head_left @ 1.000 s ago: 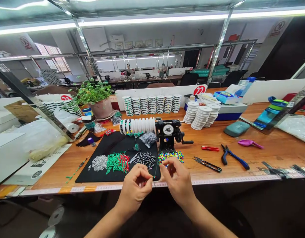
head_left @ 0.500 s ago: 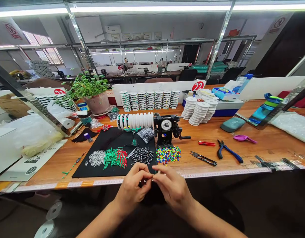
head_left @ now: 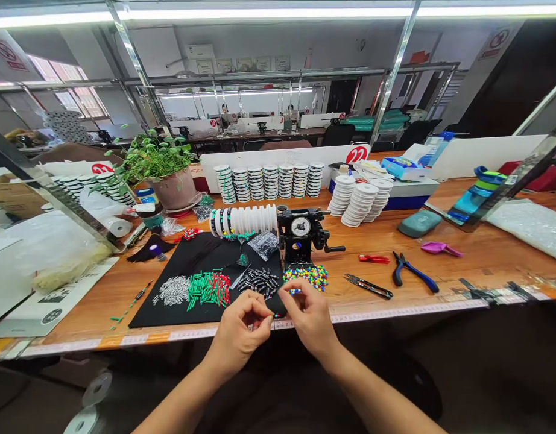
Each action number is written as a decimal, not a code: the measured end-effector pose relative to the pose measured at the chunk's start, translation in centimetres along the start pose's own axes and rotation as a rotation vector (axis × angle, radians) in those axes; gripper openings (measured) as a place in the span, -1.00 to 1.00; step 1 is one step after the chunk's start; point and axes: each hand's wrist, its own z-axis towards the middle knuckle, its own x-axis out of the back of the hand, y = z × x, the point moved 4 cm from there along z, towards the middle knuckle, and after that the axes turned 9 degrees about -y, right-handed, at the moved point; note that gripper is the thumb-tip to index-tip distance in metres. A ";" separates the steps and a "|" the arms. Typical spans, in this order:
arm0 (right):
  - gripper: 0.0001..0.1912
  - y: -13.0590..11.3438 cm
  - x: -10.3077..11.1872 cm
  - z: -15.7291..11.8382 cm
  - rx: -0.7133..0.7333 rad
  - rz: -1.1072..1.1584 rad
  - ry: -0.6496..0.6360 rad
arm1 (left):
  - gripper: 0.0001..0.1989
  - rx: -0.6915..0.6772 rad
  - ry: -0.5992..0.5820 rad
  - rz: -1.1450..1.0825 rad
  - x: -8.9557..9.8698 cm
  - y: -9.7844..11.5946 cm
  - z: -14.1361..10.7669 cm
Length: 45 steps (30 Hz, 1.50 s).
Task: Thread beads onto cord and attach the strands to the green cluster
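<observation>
Just above the bench's front edge, my left hand (head_left: 244,328) is closed in a pinch. A tiny coloured bit (head_left: 277,316) shows at its fingertips, too small to name. My right hand (head_left: 310,313) is a little to the right, with thumb and forefinger pinched together; what is in them, if anything, cannot be made out. Beyond the hands, the black mat (head_left: 169,313) bears piles of black tube-shaped pieces (head_left: 259,282), green and red tube-shaped pieces (head_left: 210,289) and small silvery pieces (head_left: 173,291). Multicoloured beads (head_left: 312,276) lie behind my right hand.
Behind the mat stands a hand-cranked winder (head_left: 300,232) with a row of white spools (head_left: 255,218). Pointed tweezers (head_left: 368,286), blue-handled pliers (head_left: 416,274) and a red tool (head_left: 374,259) lie right. Stacked spools (head_left: 359,202) and a potted plant (head_left: 172,187) stand farther back.
My hands have moved apart from touching fingertips. The right hand has risen slightly away from the left. The whole view has shifted a little.
</observation>
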 end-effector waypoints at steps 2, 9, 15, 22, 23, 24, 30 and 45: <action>-0.74 0.7 -0.3 -2.3 -0.043 0.093 0.016 | -0.91 0.063 0.022 -0.127 -0.5 -0.2 -0.7; -0.83 -0.9 -1.2 -5.8 0.310 -0.194 -0.108 | -0.90 0.001 0.055 -0.045 -0.9 0.2 -1.9; -0.82 -2.1 -0.1 -1.4 0.337 -0.375 -0.210 | -0.83 -0.401 -0.044 0.436 -0.1 0.7 -1.7; -0.86 -0.7 -1.0 3.6 0.054 -0.112 -0.511 | -0.80 -0.479 -0.141 0.447 0.2 0.4 -0.7; -0.87 -0.7 -0.9 3.3 0.060 -0.114 -0.452 | -0.82 -0.432 -0.088 0.412 0.2 0.4 -0.7; -0.87 -0.7 -0.7 2.8 0.071 -0.118 -0.351 | -0.83 -0.367 -0.036 0.368 0.1 0.4 -0.7; -0.81 0.3 -0.6 -2.9 -0.002 -0.027 -0.062 | -0.89 0.050 0.088 -0.075 -0.9 -0.6 -1.9; -0.84 -1.5 -0.8 1.8 0.152 -0.272 -0.435 | -0.77 -0.422 -0.125 0.495 -0.1 -0.1 -2.2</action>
